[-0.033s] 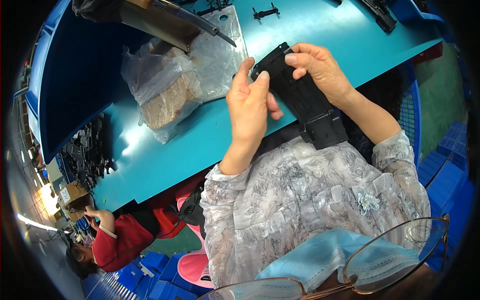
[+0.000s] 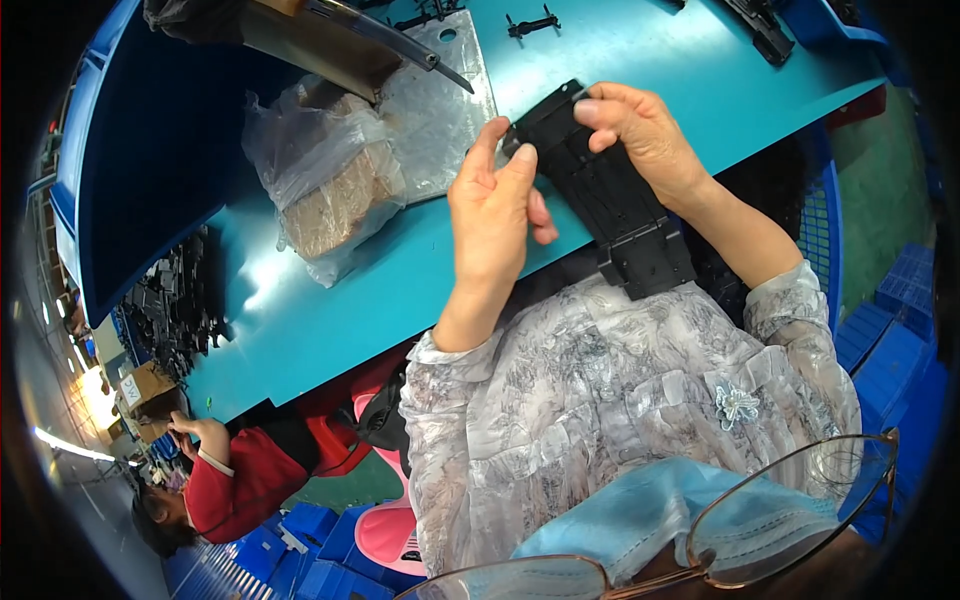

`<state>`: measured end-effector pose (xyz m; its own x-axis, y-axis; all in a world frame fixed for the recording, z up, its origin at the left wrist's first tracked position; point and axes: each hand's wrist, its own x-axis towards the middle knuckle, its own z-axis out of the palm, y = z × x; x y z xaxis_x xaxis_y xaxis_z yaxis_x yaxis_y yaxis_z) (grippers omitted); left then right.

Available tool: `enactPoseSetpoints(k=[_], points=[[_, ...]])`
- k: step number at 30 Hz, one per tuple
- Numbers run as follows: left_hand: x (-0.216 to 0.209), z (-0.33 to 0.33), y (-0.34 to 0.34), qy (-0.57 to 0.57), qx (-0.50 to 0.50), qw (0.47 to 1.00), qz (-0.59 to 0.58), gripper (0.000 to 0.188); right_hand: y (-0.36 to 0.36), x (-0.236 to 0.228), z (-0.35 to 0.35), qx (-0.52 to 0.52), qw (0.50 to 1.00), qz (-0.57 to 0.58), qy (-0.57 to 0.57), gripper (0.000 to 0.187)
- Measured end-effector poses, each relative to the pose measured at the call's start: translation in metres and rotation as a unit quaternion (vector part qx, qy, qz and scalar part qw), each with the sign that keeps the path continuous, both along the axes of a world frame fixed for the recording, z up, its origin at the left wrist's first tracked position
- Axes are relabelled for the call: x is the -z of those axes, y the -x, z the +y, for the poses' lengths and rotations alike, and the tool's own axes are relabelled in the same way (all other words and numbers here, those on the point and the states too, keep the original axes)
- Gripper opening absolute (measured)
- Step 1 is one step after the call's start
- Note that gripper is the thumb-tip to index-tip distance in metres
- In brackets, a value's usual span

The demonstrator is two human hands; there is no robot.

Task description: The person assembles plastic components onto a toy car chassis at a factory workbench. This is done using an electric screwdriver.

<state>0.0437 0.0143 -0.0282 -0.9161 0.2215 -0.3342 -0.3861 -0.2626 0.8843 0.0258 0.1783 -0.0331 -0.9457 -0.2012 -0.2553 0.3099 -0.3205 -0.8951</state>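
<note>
Head view, right hand (image 2: 648, 145) pinching black part (image 2: 615, 195), left hand (image 2: 490, 220) half-open

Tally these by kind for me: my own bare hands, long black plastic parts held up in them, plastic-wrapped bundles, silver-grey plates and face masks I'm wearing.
Bare left hand and right hand: 2
Long black plastic part: 1
Plastic-wrapped bundle: 1
Silver-grey plate: 1
Face mask: 1
Total: 6
</note>
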Motion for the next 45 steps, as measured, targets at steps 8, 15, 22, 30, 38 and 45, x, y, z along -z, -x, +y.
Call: enactPoseSetpoints(k=[8, 15, 22, 30, 38, 45], points=[[0.004, -0.014, 0.002, -0.066, -0.010, 0.997, -0.035, 0.021, 0.006, -0.002, -0.012, -0.007, 0.992, -0.030, 0.125, 0.018], [-0.006, -0.023, 0.005, -0.130, -0.056, 0.989, -0.031, 0.018, 0.011, -0.011, -0.020, -0.026, 0.994, -0.047, 0.093, 0.018], [-0.009, -0.033, 0.009, -0.183, -0.076, 0.978, -0.058, 0.011, 0.019, -0.008, -0.016, -0.070, 0.994, -0.021, 0.076, 0.016], [-0.010, -0.038, 0.010, -0.205, -0.121, 0.969, -0.066, 0.013, 0.024, -0.012, -0.024, -0.080, 0.993, 0.003, 0.086, 0.016], [-0.022, -0.041, 0.010, -0.222, -0.133, 0.964, -0.058, 0.012, 0.028, -0.022, -0.031, -0.089, 0.991, 0.009, 0.102, 0.018], [-0.027, -0.043, 0.010, -0.236, -0.145, 0.959, -0.050, 0.010, 0.030, -0.027, -0.033, -0.106, 0.988, 0.005, 0.111, 0.018]])
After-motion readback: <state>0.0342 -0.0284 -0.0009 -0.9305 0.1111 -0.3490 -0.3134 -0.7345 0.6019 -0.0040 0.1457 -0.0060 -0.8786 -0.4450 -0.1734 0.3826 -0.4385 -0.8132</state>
